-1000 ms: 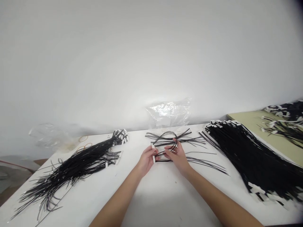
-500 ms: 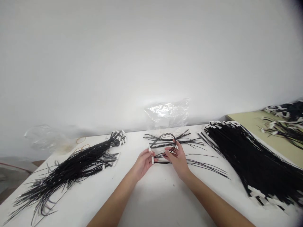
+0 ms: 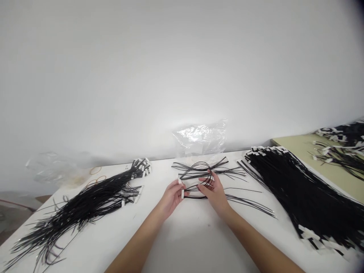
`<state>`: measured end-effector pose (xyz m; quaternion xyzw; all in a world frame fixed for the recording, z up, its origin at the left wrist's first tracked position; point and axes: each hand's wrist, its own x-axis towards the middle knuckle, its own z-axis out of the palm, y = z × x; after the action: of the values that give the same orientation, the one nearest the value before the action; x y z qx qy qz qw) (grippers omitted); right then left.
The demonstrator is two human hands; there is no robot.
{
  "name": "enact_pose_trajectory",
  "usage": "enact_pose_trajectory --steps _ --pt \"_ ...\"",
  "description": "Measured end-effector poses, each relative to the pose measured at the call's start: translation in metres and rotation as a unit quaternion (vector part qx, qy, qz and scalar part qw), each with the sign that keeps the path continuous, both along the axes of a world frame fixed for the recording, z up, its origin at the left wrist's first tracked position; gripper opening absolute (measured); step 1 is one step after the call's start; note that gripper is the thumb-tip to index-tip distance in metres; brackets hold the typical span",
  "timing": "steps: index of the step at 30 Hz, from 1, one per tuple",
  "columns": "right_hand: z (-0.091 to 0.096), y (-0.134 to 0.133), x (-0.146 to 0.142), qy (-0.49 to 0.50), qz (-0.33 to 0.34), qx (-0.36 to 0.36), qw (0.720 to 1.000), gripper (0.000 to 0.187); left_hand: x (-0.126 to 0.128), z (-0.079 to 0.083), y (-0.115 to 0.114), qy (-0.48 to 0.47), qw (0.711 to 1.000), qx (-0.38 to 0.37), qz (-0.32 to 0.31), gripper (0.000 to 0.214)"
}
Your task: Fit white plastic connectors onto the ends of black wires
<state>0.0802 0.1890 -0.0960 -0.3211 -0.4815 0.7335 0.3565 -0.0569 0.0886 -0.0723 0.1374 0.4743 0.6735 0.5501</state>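
Your left hand seems to pinch a flat white connector, your right hand curls thin black wires between them (apparently looping; keep them gathered).

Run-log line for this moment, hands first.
left hand: holding white connector; right hand: holding looped black wires; left side: black wire bundle; right side: larger black wire pile; back: clear plastic bag
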Motion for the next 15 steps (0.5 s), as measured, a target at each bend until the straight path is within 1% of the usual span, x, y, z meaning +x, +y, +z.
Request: enact_pose_trajectory --steps 2,4,7,9,10,12,13,14,15 --pt "0.000 0.000 -0.001 -0.014 -0.027 0.010 0.999 0.081 0.001 -0.003 0.000 0.027 1.000 -0.008 0.003 0.020" --pt "0.001 0.002 -0.002 -0.026 -0.064 0.036 0.997 0.081 0.001 -0.007 0.000 0.066 0.998 -0.019 0.007 0.021" --pt "0.000 0.008 -0.003 -0.041 -0.103 0.101 0.989 0.079 0.001 -0.008 -0.003 0.177 0.983 -0.042 -0.001 0.020" --pt "0.001 0.013 -0.001 -0.068 -0.106 0.139 0.982 0.074 0.001 -0.003 -0.005 0.287 0.957 -0.030 -0.011 0.017" --pt "0.001 0.015 0.001 -0.086 -0.106 0.150 0.979 0.067 0.002 0.002 -0.007 0.342 0.939 -0.016 -0.012 0.015" --pt "0.002 0.019 0.005 -0.114 -0.097 0.155 0.977 0.047 0.008 0.014 -0.015 0.425 0.905 0.016 0.010 0.006" --pt "0.003 0.019 0.006 -0.121 -0.092 0.152 0.977 0.040 0.014 0.019 -0.023 0.445 0.894 0.029 0.032 0.007" --pt "0.004 0.020 0.008 -0.125 -0.085 0.149 0.977 0.037 0.021 0.023 -0.034 0.451 0.890 0.034 0.062 0.017" --pt "0.005 0.019 0.009 -0.125 -0.081 0.145 0.978 0.036 0.030 0.025 -0.049 0.441 0.892 0.038 0.093 0.026"
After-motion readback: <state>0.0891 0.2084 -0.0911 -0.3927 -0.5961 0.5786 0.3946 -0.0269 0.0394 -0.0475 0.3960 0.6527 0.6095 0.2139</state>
